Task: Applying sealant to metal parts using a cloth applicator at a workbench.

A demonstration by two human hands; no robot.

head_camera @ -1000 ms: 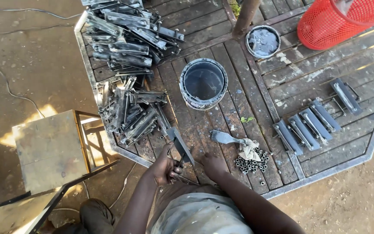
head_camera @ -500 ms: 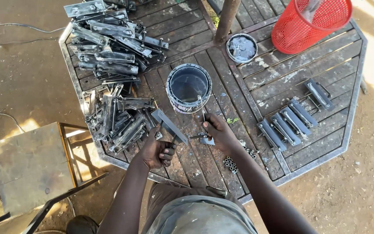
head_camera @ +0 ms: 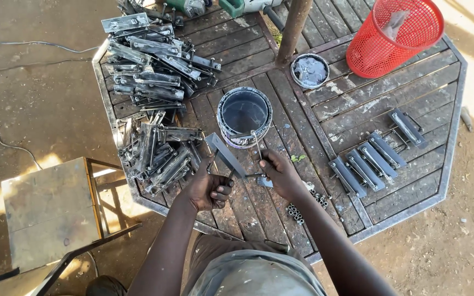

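Note:
My left hand grips a long grey metal bracket and holds it tilted over the wooden table. My right hand is closed on a thin paintbrush whose handle points up toward the open paint can. The brush tip sits by the bracket's lower end. The can holds dark paint and stands just beyond both hands.
Two heaps of metal brackets lie on the table's left side. Several painted brackets lie in a row at the right. A red mesh basket, a can lid, a post, loose nuts and a metal stool are nearby.
My right hand drew back from near the can toward the bracket with the brush. My left hand lifted the bracket higher, and the view moved closer to the table.

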